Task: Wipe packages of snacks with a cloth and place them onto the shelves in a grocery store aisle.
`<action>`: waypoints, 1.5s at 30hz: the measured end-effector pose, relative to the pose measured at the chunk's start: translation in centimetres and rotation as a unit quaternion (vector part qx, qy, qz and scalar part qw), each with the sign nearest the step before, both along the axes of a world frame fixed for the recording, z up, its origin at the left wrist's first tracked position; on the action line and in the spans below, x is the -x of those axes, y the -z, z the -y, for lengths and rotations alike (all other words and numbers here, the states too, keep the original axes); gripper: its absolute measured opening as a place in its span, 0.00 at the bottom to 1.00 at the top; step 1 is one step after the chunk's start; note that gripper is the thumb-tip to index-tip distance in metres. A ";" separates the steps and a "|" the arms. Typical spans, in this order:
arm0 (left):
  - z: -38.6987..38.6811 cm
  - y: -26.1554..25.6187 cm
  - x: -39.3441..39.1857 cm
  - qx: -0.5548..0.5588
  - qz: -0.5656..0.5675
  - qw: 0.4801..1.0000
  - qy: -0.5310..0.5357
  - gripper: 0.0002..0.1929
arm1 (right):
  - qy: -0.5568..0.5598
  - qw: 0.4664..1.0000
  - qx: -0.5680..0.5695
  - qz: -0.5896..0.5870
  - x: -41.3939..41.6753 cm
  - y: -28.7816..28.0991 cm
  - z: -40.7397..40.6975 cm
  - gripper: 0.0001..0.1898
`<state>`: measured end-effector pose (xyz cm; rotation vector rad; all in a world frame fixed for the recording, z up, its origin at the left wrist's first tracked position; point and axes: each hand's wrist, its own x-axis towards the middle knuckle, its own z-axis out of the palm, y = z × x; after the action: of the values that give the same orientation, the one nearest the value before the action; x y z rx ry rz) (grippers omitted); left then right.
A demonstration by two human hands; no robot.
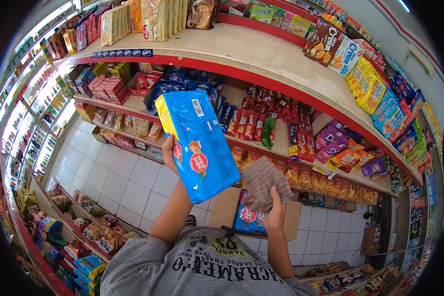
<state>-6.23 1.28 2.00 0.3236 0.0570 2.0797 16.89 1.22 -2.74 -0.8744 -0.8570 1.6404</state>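
Observation:
My left hand (169, 153) grips the left side of a large blue and yellow biscuit pack (203, 144), which is held up tilted in front of the shelves. A folded, striped brown-grey cloth (266, 181) is in my right hand (275, 212), the thumb lying on top of it. Below the cloth, an open cardboard box (222, 207) holds more blue packs (246, 218), partly hidden by the cloth, my right hand and my shirt.
A long shelf (229, 40) with a red edge curves ahead, bearing wafer packs (159, 18) and cream biscuits (323, 42). Chocolate bars (246, 124) lie one tier lower. Snack racks (74, 225) stand at the lower left, beside a white tiled floor (129, 188).

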 end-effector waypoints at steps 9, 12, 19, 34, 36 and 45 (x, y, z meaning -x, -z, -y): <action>-4.3 2.8 -3.8 0.060 -0.065 0.976 -0.198 0.23 | 0.010 0.986 0.085 -0.144 7.1 -0.1 2.1 0.23; -4.5 4.0 -2.5 0.052 -0.118 0.968 -0.215 0.25 | 0.018 0.999 0.018 -0.035 6.8 0.6 3.2 0.23; -4.2 3.4 -2.1 0.099 -0.180 0.929 -0.307 0.20 | -0.035 0.998 0.031 -0.030 3.0 0.8 1.4 0.22; -6.9 -0.3 -7.2 0.076 -0.403 0.781 -0.471 0.46 | 0.069 0.964 0.087 -0.242 -2.9 -1.2 -0.2 0.21; -6.8 -1.8 -9.5 0.072 -0.432 0.758 -0.483 0.48 | 0.088 0.971 0.062 -0.211 -3.7 -0.5 -0.8 0.21; -5.3 -5.9 -18.0 0.014 -0.644 0.620 -0.448 0.44 | 0.144 0.980 -0.133 -0.021 -5.9 -1.8 -3.2 0.24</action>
<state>11.80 6.60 7.88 2.0625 1.3547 2.2267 22.75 4.46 -0.93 -0.7352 -0.8551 1.2556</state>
